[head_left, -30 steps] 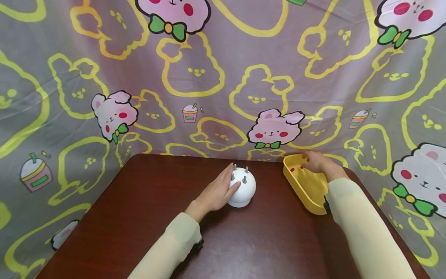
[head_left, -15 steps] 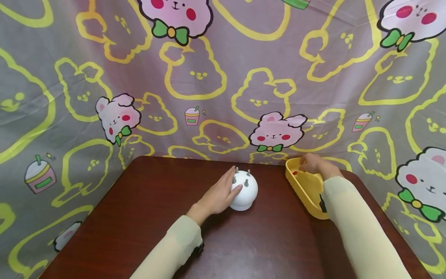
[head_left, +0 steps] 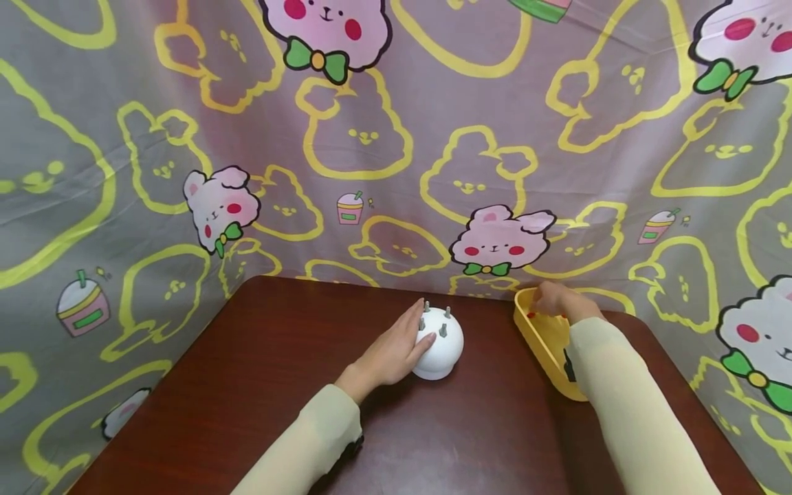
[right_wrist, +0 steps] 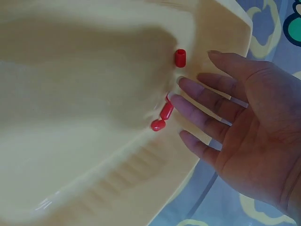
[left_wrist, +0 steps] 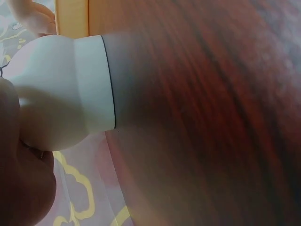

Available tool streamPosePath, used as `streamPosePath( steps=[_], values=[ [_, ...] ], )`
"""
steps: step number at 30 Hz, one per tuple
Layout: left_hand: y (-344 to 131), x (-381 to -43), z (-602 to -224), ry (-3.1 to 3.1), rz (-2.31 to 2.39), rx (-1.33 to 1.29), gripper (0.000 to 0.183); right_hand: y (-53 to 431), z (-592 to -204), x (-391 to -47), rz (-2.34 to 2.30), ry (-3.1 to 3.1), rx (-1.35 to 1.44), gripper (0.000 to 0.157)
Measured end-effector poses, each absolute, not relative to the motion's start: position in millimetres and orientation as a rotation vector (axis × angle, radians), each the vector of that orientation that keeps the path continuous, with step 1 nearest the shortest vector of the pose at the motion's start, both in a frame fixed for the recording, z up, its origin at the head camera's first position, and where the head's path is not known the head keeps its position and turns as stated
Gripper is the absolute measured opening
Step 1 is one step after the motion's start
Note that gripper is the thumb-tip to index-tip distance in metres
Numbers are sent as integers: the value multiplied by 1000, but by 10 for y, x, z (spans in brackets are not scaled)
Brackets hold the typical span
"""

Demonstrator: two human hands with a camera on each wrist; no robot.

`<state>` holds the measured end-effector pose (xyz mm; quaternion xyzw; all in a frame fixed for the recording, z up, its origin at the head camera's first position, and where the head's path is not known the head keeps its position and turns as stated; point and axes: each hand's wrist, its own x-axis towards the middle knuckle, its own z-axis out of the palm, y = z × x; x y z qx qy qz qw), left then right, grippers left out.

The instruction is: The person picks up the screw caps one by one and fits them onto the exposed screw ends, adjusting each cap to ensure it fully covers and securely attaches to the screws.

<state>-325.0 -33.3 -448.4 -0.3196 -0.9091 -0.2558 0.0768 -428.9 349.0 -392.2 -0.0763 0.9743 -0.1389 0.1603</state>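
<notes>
My left hand (head_left: 392, 349) lies against the left side of a white ball-shaped piece (head_left: 447, 350), fingers extended and thumb across its front. Several grey pegs (head_left: 443, 331) stick up from the ball's top, and its white foot is on the table. From the left wrist, the ball (left_wrist: 51, 94) shows between the dark hand (left_wrist: 28, 188) and the table. Over the far end of a yellow tray (head_left: 543, 356), my right hand (right_wrist: 263, 103) has its fingers spread, their tips close to several small red caps (right_wrist: 180, 58). One cap is partly hidden by a fingertip.
The dark red wooden table (head_left: 297, 357) spreads left of and in front of the ball. A patterned cloth (head_left: 383, 137) hangs close behind the table and along both sides. The tray stands near the table's right rear corner.
The head view has shifted slightly, so the scene sits lower and farther right. My right wrist has moved a little left over the tray. The left hand has stayed against the ball.
</notes>
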Motion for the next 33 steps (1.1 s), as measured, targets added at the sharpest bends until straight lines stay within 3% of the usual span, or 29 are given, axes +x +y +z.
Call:
streamPosePath(
  steps=[16, 29, 33],
  values=[
    [-325, -3276, -4458, -2723, -760, -954, 75, 3436, -3893, -4327, -331, 2685, -292, 22],
    [-336, -3278, -4454, -2740, -754, -952, 75, 3408, -3888, -4301, -307, 2643, -327, 10],
    [-343, -3267, -4466, -2737, -757, -947, 75, 3437, -3919, -4310, -295, 2635, -331, 14]
  ],
)
